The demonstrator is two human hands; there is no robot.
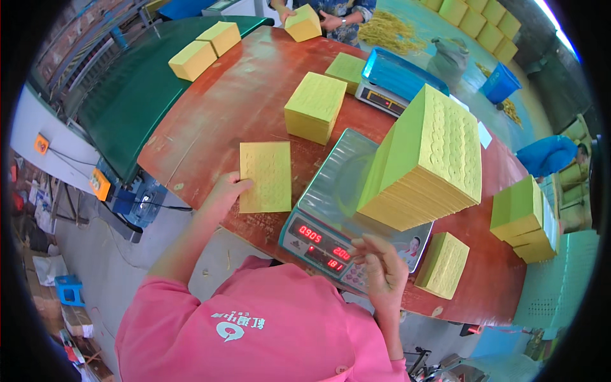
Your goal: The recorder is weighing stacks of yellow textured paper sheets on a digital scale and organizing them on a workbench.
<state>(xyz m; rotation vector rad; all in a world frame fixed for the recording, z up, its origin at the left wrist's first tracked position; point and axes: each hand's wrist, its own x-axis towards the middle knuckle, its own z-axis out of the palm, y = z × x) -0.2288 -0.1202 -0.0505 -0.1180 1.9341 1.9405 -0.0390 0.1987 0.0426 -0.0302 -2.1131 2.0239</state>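
Note:
My left hand (230,191) grips the left edge of a thin yellow paper stack (265,177) with embossed marks, its thumb on top. The stack is over the red table, left of a digital scale (324,245) with lit red digits. On the scale's pan rises a tall stack of yellow paper (417,159). My right hand (384,270) hovers by the scale's keypad, fingers loosely curled and apart, with nothing visible in them. A small yellow paper block (443,266) lies right of the scale, and a larger block (315,107) sits beyond the thin stack.
A second scale with a blue tray (401,73) stands farther back, beside another yellow block (347,69). More blocks rest on the green surface (140,83) and at the table's right (525,219). Across the table, a person holds a block (303,24). Another person in blue bends at right.

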